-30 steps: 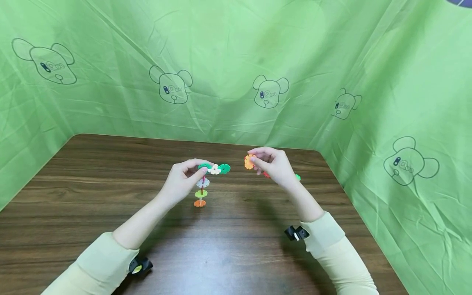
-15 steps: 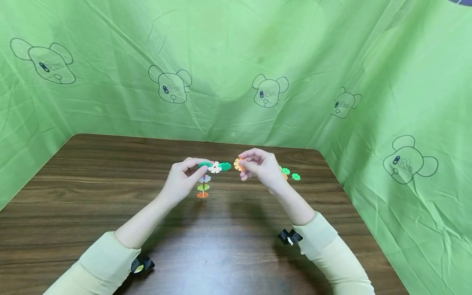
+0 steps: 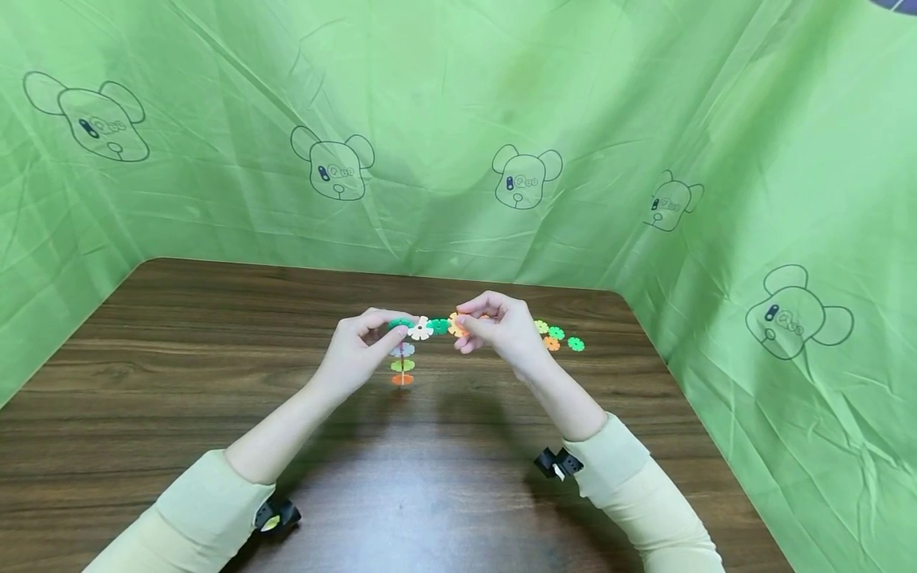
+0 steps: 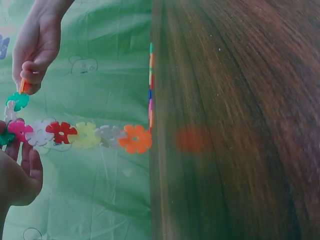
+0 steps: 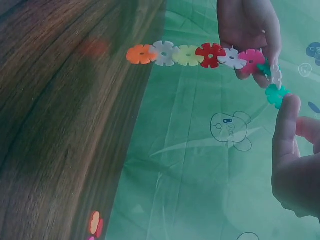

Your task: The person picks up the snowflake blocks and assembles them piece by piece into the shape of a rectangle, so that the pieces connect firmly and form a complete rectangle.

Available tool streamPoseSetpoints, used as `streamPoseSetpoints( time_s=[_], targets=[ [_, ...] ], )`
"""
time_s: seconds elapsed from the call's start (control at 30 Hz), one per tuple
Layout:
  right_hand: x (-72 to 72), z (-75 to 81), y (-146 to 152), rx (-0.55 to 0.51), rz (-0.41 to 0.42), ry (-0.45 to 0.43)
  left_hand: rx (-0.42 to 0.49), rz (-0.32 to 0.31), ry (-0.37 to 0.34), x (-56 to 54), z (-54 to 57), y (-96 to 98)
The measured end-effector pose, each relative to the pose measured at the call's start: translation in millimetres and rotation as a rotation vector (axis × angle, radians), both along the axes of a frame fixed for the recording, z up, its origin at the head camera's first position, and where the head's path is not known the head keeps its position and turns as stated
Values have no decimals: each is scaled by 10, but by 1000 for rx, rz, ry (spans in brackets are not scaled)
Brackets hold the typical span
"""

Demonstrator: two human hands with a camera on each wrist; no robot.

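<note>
In my left hand (image 3: 358,350), thumb and fingers pinch a green snowflake disc (image 3: 399,325) at the corner of a joined chain. A white disc (image 3: 420,328) and another green disc (image 3: 438,326) extend from it to the right. Below the hand hangs a string of pink (image 4: 20,130), white, red (image 4: 61,132), yellow (image 4: 85,135) and white discs, ending in an orange disc (image 4: 135,139) above the table. My right hand (image 3: 505,334) pinches an orange disc (image 3: 455,325) against the chain's right-hand green disc; whether their slots interlock cannot be made out.
Several loose discs lie on the wooden table (image 3: 215,358) behind and right of my right hand, including a green disc (image 3: 576,344) and an orange disc (image 3: 551,343). A green curtain (image 3: 430,231) stands along the table's back and sides.
My right hand has moved left, bringing its orange disc up to the chain's green end. The hanging string has risen and shifted slightly right. More loose discs show behind the right hand.
</note>
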State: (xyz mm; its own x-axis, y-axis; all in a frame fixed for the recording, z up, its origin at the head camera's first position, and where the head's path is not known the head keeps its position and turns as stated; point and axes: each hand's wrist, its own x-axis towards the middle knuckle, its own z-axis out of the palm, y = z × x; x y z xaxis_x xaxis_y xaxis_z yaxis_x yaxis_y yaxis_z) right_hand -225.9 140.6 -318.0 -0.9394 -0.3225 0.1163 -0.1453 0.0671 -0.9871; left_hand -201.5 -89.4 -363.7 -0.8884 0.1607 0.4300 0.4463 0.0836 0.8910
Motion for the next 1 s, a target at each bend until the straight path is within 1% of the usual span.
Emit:
streamPoseSetpoints(
  time_s=[0.07,0.2,0.3,0.43,0.5,0.63,0.8,1.0],
  targets=[
    [11,2,-11,-12,0,-6,-1,-13,-18,1,1,7],
    [39,9,-42,-20,9,-14,12,-51,-83,38,38,34],
    [70,21,-68,-14,13,-12,19,-51,-92,103,124,52],
    [107,33,-97,-10,14,-15,21,-31,-101,174,231,63],
    [117,31,-107,-13,16,-19,19,-22,-113,182,248,65],
    [129,19,-122,-32,12,-18,-16,11,-105,190,265,61],
    [150,18,-145,-68,1,-20,-7,36,-69,191,256,61],
    [169,17,-181,-101,-33,-27,1,60,-18,201,263,77]
  ],
)
